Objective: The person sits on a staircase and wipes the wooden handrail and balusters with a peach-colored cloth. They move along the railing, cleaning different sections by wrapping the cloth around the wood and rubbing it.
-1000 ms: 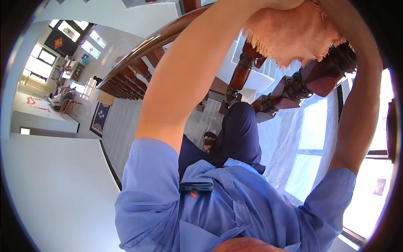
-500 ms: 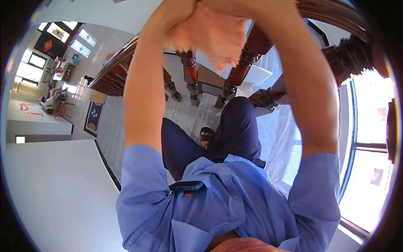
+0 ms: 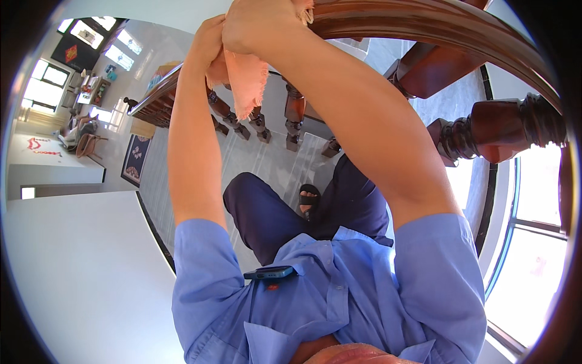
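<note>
A pink cloth with frayed edges hangs from my hands at the top, beside the dark, glossy wooden handrail. My right hand is closed on the cloth, and a frayed bit of it shows past the wrist against the rail. Close against it on the left, my left hand is closed too, with cloth just below its fingers; its fingertips are partly hidden. Both forearms reach up and away from me, the right one slanting left across the turned balusters.
Big dark balusters stand at the right near a bright window. A white wall surface fills the lower left. Far left lie a patterned mat and a brown chair with a person. A phone sits in my shirt pocket.
Both hands have shifted left with the cloth, the right hand the most, ending against the left. More of the handrail now shows at the upper right.
</note>
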{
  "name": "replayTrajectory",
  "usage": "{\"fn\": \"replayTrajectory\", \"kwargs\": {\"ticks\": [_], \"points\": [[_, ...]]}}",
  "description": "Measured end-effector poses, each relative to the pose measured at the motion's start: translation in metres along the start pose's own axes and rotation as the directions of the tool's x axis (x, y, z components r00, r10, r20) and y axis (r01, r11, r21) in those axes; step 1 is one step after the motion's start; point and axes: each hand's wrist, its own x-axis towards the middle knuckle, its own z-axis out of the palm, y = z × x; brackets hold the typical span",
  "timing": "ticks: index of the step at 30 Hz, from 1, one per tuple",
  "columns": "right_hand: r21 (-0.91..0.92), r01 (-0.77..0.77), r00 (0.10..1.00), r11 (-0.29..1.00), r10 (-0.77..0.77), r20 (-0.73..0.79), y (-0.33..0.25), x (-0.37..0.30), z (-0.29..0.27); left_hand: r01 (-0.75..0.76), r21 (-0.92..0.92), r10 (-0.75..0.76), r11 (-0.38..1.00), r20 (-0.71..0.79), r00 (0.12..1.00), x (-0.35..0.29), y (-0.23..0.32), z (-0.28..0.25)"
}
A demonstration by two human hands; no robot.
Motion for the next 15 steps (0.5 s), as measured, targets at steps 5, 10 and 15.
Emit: {"fn": "replayTrajectory", "kwargs": {"ticks": [5, 10, 15], "points": [[0.046, 0.007, 0.994, 0.999, -0.012, 0.112, -0.017, 0.019, 0.012, 0.123, 0.069, -0.114, 0.990, -0.126, 0.985, -0.006, -0.009, -0.016], [0.065, 0.024, 0.988, 0.998, -0.033, 0.150, -0.016, 0.005, -0.019, 0.176, 0.314, -0.081, 0.933, -0.294, 0.952, -0.008, -0.028, -0.025], [-0.114, 0.153, 0.971, 0.982, -0.171, -0.168, 0.031, -0.051, -0.043, 0.106, 0.409, -0.005, 0.906, -0.239, 0.971, -0.025, 0.026, 0.028]]}}
